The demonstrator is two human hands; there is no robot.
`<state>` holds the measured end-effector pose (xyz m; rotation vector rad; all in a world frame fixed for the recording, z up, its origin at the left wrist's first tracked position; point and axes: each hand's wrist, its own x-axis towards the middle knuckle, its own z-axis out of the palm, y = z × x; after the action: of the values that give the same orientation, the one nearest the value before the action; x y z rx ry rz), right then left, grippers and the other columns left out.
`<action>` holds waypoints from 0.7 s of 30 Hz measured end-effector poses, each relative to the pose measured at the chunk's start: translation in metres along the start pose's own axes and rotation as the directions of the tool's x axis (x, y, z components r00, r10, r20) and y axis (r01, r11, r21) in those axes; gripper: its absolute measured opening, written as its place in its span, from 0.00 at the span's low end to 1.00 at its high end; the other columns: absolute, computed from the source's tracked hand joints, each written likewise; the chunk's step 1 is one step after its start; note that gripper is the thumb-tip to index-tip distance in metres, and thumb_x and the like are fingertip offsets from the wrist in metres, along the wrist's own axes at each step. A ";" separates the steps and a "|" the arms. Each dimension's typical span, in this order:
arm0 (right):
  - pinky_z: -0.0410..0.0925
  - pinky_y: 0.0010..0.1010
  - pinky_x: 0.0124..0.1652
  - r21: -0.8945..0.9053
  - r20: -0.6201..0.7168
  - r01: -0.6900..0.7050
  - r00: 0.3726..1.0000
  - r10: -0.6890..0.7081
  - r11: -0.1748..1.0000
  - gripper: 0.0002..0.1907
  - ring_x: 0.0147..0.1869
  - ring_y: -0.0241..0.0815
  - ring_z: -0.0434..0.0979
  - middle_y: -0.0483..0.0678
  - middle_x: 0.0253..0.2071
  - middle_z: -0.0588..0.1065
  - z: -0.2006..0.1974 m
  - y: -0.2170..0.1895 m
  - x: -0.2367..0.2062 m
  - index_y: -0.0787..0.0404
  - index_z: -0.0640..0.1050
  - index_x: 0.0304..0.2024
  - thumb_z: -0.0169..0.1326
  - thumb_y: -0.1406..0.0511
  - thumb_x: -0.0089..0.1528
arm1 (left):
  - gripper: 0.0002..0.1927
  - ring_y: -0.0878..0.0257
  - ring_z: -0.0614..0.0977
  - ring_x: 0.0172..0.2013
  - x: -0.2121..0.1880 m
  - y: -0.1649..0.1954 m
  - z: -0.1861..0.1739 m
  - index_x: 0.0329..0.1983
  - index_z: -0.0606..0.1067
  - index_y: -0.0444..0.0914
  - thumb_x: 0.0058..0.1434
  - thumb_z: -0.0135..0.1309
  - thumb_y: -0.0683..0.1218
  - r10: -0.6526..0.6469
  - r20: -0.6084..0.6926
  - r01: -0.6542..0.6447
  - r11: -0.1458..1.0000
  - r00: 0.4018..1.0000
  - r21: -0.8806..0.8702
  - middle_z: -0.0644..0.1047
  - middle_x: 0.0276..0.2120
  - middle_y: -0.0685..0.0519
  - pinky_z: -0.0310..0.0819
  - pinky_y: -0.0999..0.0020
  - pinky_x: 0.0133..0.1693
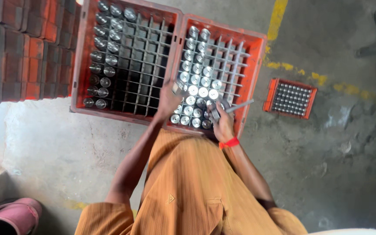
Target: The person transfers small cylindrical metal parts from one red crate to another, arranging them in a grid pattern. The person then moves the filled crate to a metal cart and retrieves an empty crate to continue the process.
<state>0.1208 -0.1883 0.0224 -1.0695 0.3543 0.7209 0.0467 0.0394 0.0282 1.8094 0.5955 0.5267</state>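
Both hands close: left hand (pixel 169 99) on a steel cylinder (pixel 178 87), right hand (pixel 223 122) on a metal rod (pixel 239 105).

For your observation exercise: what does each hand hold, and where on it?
Right hand grips a thin metal rod by its near end. Left hand: cannot tell.

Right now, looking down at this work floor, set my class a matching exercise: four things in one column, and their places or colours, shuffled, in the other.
Things:
1. left crate
2. right crate
3. small crate
4. wristband

Descriptions:
A. stands alone on the floor, far right
B. orange, worn on the right hand's wrist
C. shiny cylinders only down its left side
D. both hands are over it; the left hand at its near-left edge

Pairs: 1-C, 2-D, 3-A, 4-B
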 end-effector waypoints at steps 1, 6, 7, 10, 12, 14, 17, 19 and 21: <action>0.71 0.31 0.44 0.017 0.010 0.036 0.999 -0.036 0.999 0.08 0.41 0.42 0.77 0.48 0.34 0.76 0.007 -0.004 0.000 0.60 0.74 0.52 0.51 0.69 0.69 | 0.28 0.50 0.83 0.41 -0.017 0.005 0.013 0.52 0.75 0.29 0.52 0.69 0.48 -0.110 0.163 0.104 0.994 0.980 0.043 0.80 0.43 0.40 0.79 0.55 0.42; 0.72 0.33 0.46 0.049 0.113 0.139 0.983 -0.144 0.989 0.06 0.40 0.42 0.77 0.50 0.33 0.75 0.033 -0.015 -0.002 0.63 0.72 0.49 0.52 0.71 0.69 | 0.22 0.45 0.85 0.41 -0.073 0.017 0.051 0.51 0.79 0.38 0.54 0.62 0.50 -0.318 0.449 0.234 0.944 0.835 0.234 0.84 0.41 0.41 0.78 0.52 0.44; 0.72 0.32 0.45 0.005 0.121 0.154 0.981 -0.153 0.988 0.06 0.41 0.41 0.77 0.49 0.33 0.75 0.033 -0.014 -0.006 0.62 0.72 0.49 0.52 0.70 0.70 | 0.21 0.43 0.84 0.42 -0.079 0.018 0.055 0.49 0.80 0.37 0.53 0.62 0.49 -0.336 0.457 0.246 0.937 0.824 0.247 0.84 0.40 0.40 0.78 0.51 0.43; 0.72 0.31 0.44 -0.127 0.186 0.211 0.965 -0.186 0.969 0.06 0.41 0.40 0.77 0.48 0.33 0.74 0.024 -0.012 -0.016 0.62 0.71 0.50 0.52 0.70 0.70 | 0.19 0.45 0.85 0.40 -0.090 0.017 0.064 0.43 0.80 0.36 0.51 0.64 0.51 -0.367 0.544 0.164 0.908 0.755 0.386 0.84 0.37 0.42 0.77 0.52 0.43; 0.73 0.30 0.45 -0.208 0.279 0.259 0.940 -0.196 0.943 0.06 0.41 0.39 0.77 0.48 0.31 0.74 0.014 -0.010 -0.021 0.62 0.72 0.50 0.52 0.69 0.71 | 0.22 0.48 0.85 0.39 -0.092 0.015 0.067 0.42 0.80 0.35 0.48 0.68 0.52 -0.356 0.609 0.223 0.932 0.709 0.285 0.84 0.36 0.41 0.78 0.54 0.42; 0.72 0.31 0.42 -0.152 0.280 0.133 0.956 -0.086 0.979 0.06 0.41 0.40 0.78 0.49 0.31 0.74 0.004 -0.009 -0.016 0.62 0.72 0.49 0.52 0.70 0.70 | 0.24 0.50 0.86 0.38 -0.090 0.012 0.069 0.42 0.79 0.33 0.48 0.68 0.53 -0.340 0.680 0.310 0.935 0.649 0.171 0.84 0.36 0.41 0.79 0.55 0.42; 0.74 0.32 0.42 -0.043 0.137 -0.020 0.990 0.026 0.999 0.08 0.40 0.41 0.78 0.48 0.31 0.75 -0.015 -0.015 0.000 0.62 0.73 0.51 0.51 0.70 0.68 | 0.25 0.52 0.87 0.39 -0.077 0.006 0.072 0.46 0.77 0.32 0.51 0.67 0.53 -0.308 0.764 0.377 0.922 0.567 0.091 0.85 0.36 0.43 0.81 0.56 0.44; 0.74 0.33 0.42 0.073 0.009 0.001 1.000 -0.002 0.997 0.09 0.40 0.42 0.78 0.47 0.32 0.75 -0.031 -0.022 0.010 0.62 0.74 0.50 0.51 0.71 0.67 | 0.29 0.54 0.85 0.40 -0.060 0.001 0.075 0.51 0.75 0.34 0.52 0.68 0.55 -0.311 0.768 0.285 0.943 0.560 0.173 0.83 0.39 0.43 0.81 0.55 0.45; 0.74 0.35 0.42 0.202 -0.105 0.140 0.987 -0.121 0.969 0.08 0.40 0.43 0.78 0.46 0.34 0.76 -0.048 -0.037 0.025 0.62 0.73 0.49 0.51 0.72 0.67 | 0.35 0.50 0.82 0.40 -0.036 -0.004 0.078 0.64 0.67 0.30 0.65 0.68 0.56 -0.039 0.622 -0.078 0.984 0.782 0.161 0.80 0.45 0.34 0.78 0.53 0.41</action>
<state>0.1673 -0.2326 0.0105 -0.9182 0.4246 0.5057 0.0669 -0.0390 -0.0010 2.0137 0.1600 -0.1425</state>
